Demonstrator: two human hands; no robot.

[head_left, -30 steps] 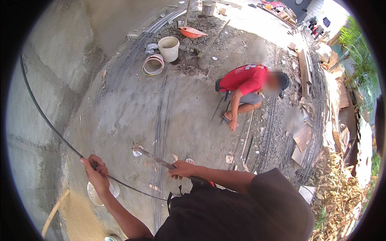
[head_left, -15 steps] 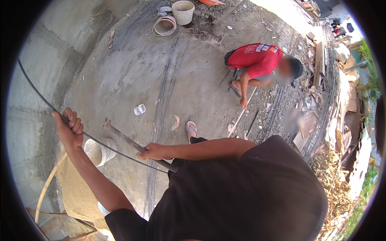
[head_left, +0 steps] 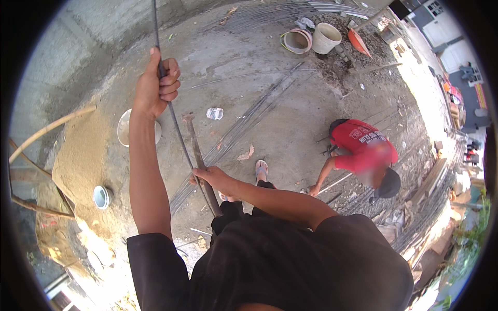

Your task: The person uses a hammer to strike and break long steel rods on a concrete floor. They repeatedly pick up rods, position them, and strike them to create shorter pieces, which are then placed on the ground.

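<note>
Left hand (head_left: 158, 87) clenched dark rod (head_left: 177, 124), right hand (head_left: 213, 179) gripped bar (head_left: 195, 141), white bucket (head_left: 156, 131) and blue pail (head_left: 108, 198) toward nine o'clock, contents unclear

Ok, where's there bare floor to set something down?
Bare concrete floor shows between the rod bundle and the crouching co-worker, also between your left hand and the pink-rimmed bucket. It's crowded around your right hand, where the brown bar, long dark rod and rod bundle run close in view.
</note>
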